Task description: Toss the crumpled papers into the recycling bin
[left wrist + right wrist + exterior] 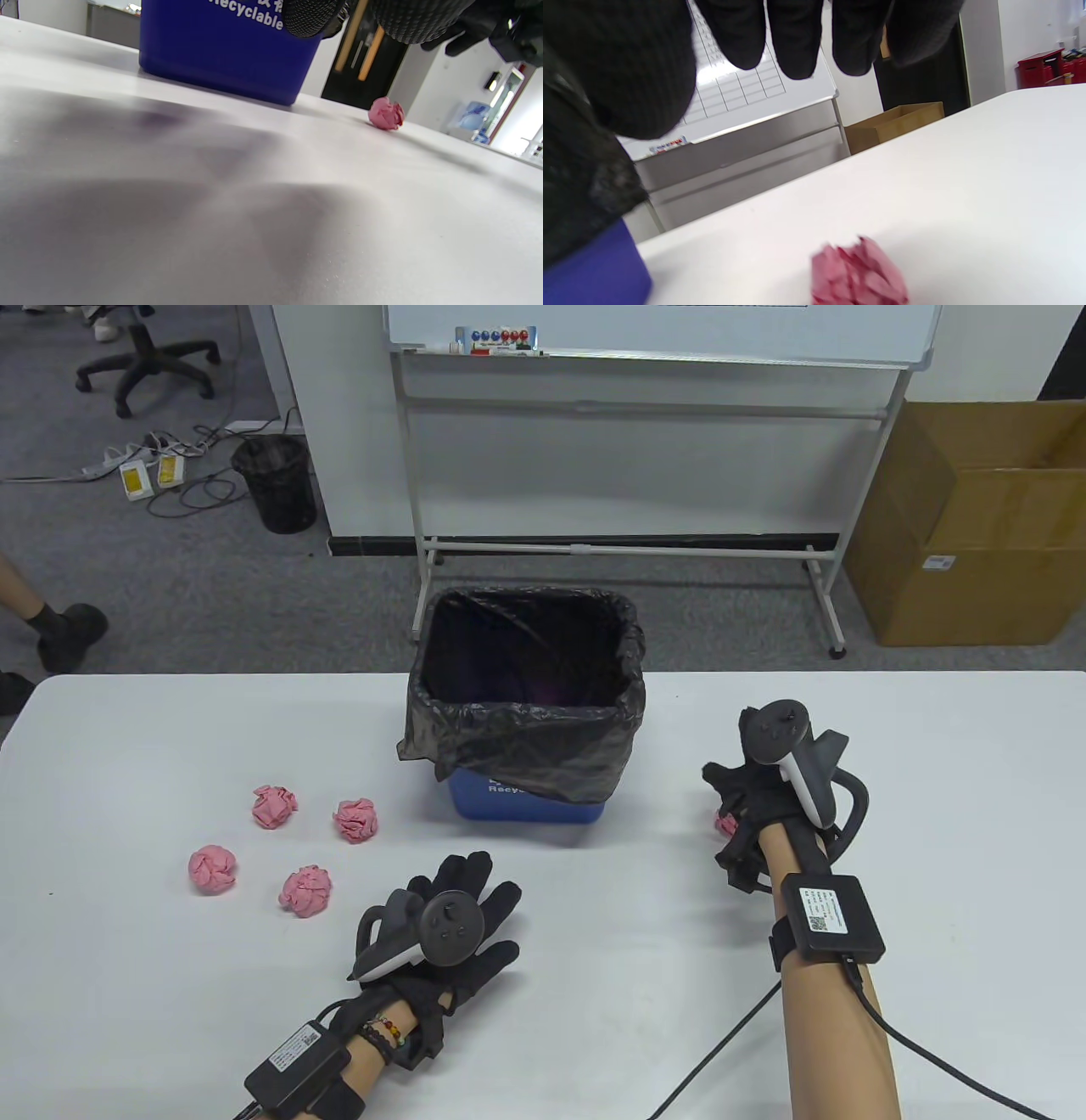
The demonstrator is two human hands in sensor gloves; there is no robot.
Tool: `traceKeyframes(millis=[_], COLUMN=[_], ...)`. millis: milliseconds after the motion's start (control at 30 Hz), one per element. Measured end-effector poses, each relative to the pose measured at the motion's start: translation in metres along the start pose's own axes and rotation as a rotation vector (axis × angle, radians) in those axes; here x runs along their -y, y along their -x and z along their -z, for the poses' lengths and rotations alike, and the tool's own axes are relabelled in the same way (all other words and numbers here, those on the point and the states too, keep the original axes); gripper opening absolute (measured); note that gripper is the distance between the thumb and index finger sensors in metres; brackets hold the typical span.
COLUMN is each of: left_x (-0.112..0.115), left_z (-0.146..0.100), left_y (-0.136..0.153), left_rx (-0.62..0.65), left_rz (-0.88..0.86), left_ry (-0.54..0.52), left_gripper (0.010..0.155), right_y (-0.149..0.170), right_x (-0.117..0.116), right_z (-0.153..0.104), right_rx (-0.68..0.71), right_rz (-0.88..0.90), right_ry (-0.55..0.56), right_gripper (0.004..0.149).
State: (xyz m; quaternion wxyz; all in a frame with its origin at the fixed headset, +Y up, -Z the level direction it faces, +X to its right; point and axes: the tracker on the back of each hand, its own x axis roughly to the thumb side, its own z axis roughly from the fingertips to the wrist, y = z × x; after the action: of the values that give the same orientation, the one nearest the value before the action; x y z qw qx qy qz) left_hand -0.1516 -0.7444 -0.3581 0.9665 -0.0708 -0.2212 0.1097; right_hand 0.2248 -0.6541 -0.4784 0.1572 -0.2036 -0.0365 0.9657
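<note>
My right hand (747,806) hovered open, holding nothing, directly over the nearest paper ball (859,275); my left hand (458,925) lay flat, empty.

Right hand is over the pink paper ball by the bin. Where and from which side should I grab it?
From straight above: the paper ball lies loose on the table under the open right hand. It is a lumpy ball without any handle, so close fingers and thumb on opposite sides at its widest part.

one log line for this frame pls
right hand: open above paper ball | left hand: flat on table | bin: no paper seen
</note>
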Motion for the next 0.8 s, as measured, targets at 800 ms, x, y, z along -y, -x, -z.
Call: traceKeyframes(millis=[800], left_x=[-0.002], left_z=[-0.001], left_y=[0.002], left_rx=[-0.009], left_rz=[0.012], left_ry=[-0.001], left_gripper=[0.074], right_y=[0.014], right_x=[-0.095], right_z=[0.013], right_rx=[-0.047], right_rz=[-0.307], right_ry=[-0.042], right_gripper=[0.074])
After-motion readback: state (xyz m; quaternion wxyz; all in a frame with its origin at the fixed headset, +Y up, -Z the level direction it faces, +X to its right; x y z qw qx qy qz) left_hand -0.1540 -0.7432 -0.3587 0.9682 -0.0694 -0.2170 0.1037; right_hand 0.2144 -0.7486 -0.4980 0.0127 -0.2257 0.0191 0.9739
